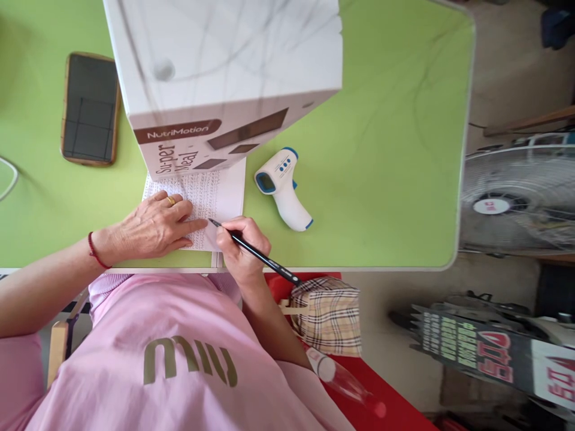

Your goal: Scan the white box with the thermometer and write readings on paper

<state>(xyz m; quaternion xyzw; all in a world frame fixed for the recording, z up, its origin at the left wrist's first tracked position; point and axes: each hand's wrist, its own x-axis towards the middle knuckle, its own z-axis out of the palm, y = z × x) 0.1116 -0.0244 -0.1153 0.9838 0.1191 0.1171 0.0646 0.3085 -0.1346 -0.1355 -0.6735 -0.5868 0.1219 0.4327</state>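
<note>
A sheet of paper [231, 191] covered with rows of small handwriting lies at the table's front edge, its far part hidden by a box. My left hand [157, 224] rests flat on it, fingers stretched out, a ring on one finger. Between the fingers of my right hand [242, 245] is a black pen [265, 258], its tip pointing at the paper beside my left index finger. Whether the tip touches the paper I cannot tell. A white and blue infrared thermometer [285, 191] lies to the right of the paper.
The large white box [242, 54] stands just beyond the paper on the green table [395, 149]. A phone [88, 108] lies to its left. Right of my body, a checked bag [330, 314] and a plastic bottle [345, 380] are on a red seat. A fan [516, 197] stands farther right.
</note>
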